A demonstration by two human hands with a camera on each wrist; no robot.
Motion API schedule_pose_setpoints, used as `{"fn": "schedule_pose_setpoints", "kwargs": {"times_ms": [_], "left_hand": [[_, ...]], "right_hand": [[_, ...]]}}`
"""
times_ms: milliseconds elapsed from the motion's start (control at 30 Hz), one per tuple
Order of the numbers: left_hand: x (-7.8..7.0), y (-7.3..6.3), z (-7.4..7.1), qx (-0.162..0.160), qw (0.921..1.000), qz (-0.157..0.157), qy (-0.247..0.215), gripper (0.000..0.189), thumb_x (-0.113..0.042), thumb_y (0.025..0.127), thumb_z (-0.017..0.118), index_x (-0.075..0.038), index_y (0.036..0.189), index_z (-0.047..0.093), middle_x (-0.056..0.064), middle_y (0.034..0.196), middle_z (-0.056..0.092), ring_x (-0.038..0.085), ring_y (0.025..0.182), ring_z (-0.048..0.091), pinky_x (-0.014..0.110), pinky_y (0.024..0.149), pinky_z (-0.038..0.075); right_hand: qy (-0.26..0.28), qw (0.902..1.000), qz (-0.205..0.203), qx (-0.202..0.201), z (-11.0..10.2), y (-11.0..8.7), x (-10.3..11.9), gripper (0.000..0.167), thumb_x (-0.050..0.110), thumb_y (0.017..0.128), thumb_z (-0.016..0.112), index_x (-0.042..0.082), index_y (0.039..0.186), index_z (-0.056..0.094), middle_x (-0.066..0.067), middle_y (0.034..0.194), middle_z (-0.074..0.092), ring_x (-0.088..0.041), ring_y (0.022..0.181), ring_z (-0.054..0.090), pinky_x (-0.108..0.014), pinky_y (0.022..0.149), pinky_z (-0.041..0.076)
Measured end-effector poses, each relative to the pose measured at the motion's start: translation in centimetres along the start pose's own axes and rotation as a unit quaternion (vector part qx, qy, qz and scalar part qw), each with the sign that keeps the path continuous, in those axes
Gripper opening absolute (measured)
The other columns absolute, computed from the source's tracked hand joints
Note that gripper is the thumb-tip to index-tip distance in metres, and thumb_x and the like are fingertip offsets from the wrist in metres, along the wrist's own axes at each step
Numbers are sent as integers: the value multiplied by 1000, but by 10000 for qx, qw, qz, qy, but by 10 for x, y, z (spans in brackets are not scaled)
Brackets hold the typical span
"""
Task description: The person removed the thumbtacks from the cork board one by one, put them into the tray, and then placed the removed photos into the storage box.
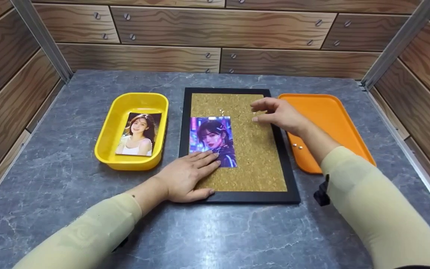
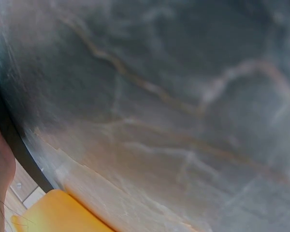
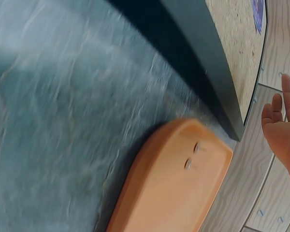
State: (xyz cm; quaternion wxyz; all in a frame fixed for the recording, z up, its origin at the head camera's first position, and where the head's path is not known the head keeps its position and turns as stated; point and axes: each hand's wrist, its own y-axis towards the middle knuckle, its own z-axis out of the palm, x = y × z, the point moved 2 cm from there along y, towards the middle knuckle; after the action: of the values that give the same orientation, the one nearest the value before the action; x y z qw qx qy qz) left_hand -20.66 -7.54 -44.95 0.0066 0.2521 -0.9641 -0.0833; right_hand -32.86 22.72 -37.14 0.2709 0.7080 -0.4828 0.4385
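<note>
A cork board [image 1: 256, 160] with a black frame [image 1: 245, 197] lies on the table. On its left part is a photo [image 1: 217, 140] of a dark-haired figure in purple and blue light. My left hand [image 1: 187, 177] lies spread on it, fingertips over the photo's lower left corner, thumb by the frame's bottom edge. Over the board's upper right, my right hand [image 1: 280, 114] has its fingers loosely bent, thumb and index finger apart. A tiny shiny piece shows near these fingertips. Small shiny pins [image 1: 221, 111] sit just above the photo.
Left of the board stands a yellow tub [image 1: 105, 130] with another photo [image 1: 138, 134] in it, a portrait in a white top. An orange tray [image 1: 330, 119] lies to the right, two small metal pins [image 3: 192, 155] on it. Wood-patterned walls [image 1: 215, 28] enclose the table.
</note>
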Motion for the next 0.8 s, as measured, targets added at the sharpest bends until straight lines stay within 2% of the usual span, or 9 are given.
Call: {"fn": "schedule_pose_setpoints", "kwargs": {"times_ms": [233,433,800], "left_hand": [[0,0,1,27,10000,-21,-9,78,-64,98,30,-9,153,34,12,159,33,27,148,28,42,122,25],[0,0,0,67,10000,-39,-20,78,-65,98,29,-10,153,33,11,159,32,27,149,27,43,122,24],[0,0,-1,108,9999,-58,-33,79,-65,98,28,-9,154,32,12,160,31,28,149,27,43,122,25]], "right_hand": [[178,9998,-57,38,11,14,-12,51,13,86,75,6,134,59,-23,133,58,-37,121,55,-20,85,51],[252,9996,-67,89,20,23,-17,56,16,85,78,5,135,57,-21,132,59,-34,123,54,-21,87,51],[363,9990,33,258,33,31,-20,64,16,85,76,3,142,50,-21,137,56,-34,128,51,-35,103,46]]}}
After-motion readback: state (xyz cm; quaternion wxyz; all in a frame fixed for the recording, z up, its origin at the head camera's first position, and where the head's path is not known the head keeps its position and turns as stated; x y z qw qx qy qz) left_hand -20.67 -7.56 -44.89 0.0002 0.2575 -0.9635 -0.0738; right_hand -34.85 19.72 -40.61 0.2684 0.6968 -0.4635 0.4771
